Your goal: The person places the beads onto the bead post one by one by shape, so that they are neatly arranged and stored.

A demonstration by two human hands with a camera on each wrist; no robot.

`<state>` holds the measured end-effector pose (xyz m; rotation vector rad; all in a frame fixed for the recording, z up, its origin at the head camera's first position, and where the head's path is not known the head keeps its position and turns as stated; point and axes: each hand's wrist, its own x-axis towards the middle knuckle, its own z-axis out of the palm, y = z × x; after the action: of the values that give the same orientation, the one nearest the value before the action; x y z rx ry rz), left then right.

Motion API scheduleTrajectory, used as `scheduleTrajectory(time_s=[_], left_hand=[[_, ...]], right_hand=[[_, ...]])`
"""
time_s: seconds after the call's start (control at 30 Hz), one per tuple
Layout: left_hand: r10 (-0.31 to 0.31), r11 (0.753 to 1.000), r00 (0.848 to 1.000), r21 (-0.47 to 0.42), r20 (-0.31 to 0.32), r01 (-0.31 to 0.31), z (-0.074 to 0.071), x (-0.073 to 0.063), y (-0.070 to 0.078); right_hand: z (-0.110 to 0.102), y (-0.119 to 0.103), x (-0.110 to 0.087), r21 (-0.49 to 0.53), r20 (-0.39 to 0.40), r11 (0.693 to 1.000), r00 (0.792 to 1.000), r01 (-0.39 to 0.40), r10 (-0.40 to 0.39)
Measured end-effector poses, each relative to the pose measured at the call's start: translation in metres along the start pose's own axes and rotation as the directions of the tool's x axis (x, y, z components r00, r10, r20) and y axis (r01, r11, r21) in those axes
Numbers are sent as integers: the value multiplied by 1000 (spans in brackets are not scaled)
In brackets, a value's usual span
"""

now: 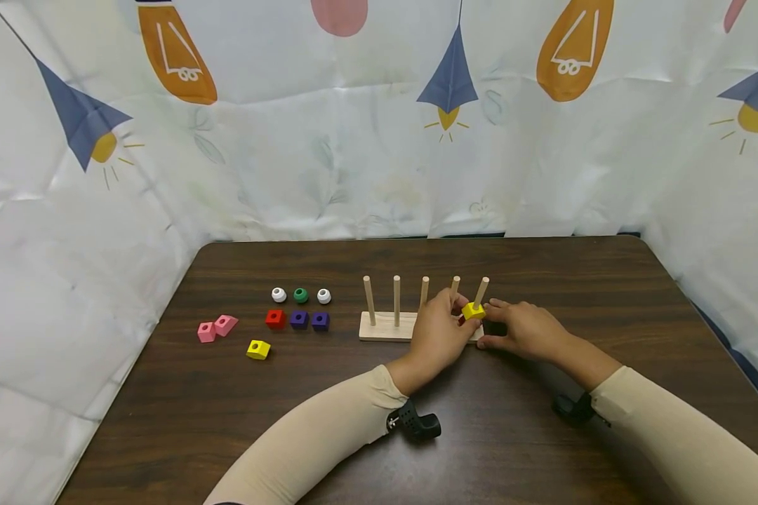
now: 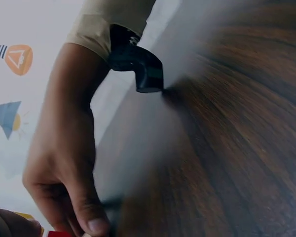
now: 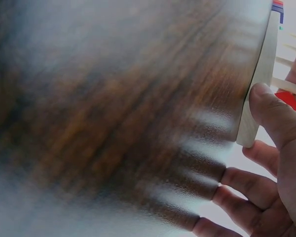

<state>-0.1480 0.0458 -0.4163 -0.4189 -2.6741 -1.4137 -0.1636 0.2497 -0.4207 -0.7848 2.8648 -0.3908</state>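
A wooden peg stand (image 1: 385, 327) with several upright pegs stands on the table. My left hand (image 1: 434, 330) pinches a yellow block (image 1: 473, 311), which is threaded on the rightmost peg (image 1: 482, 290) above the base. In the right wrist view a red piece (image 3: 288, 101) shows on the peg below it, hidden from the head view. My right hand (image 1: 530, 331) grips the stand's right end, its thumb (image 3: 266, 101) against the base's front side. The left hand covers part of the base and the lower part of the fourth peg.
On the left lie two pink blocks (image 1: 216, 327), a second yellow block (image 1: 258, 349), a red block (image 1: 275, 319) and two purple blocks (image 1: 309, 320). Behind them sit a green bead (image 1: 300, 295) and two white beads (image 1: 301, 295). A patterned curtain (image 1: 354, 161) hangs behind the table.
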Motion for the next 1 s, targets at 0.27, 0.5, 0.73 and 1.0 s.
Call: scheduleTrajectory(time_s=[0.27, 0.5, 0.73, 1.0], left_hand=[[3, 1000, 1000, -5, 10, -3, 3, -1, -4], [51, 997, 993, 58, 106, -57, -9, -12, -4], [54, 984, 977, 156, 204, -87, -38, -28, -6], [175, 964, 955, 153, 239, -215, -79, -43, -25]], right_hand=[[-3, -1, -1, -9, -4, 1000, 1000, 0, 0], [-1, -1, 0, -7, -3, 1000, 1000, -1, 1], [-2, -1, 0, -17, 5, 1000, 1000, -20, 20], [-1, -2, 1, -14, 12, 1000, 1000, -26, 26]])
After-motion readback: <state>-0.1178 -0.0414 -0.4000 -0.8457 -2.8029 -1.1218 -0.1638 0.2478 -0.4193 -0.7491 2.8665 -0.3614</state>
